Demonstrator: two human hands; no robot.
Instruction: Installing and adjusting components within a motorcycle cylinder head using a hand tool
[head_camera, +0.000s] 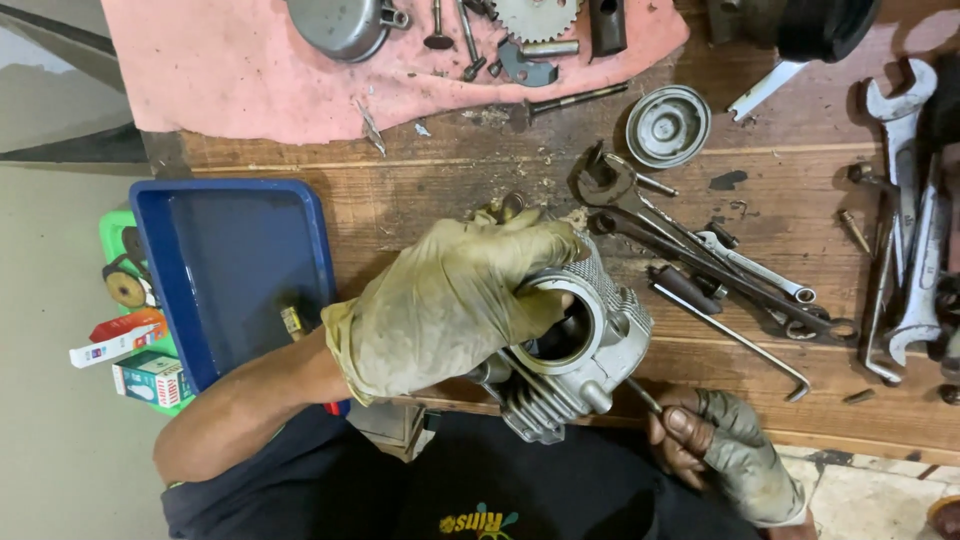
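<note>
Left hand (450, 300), in a dirty yellowish glove, lay over the top of a finned metal engine cylinder (575, 345), grip wrapped round its rim, thumb inside the bore. Cylinder sat at the near edge of the wooden desk (440, 190), against the person's body. Right hand (715, 450), in a worn grey glove, grip pinched on a thin metal rod (643, 396) that met the cylinder's lower side. Blue tray (235, 270) just left. Wrenches (900, 200) and pliers (700, 250) lay to the right; pink cloth (250, 70) with small parts behind.
</note>
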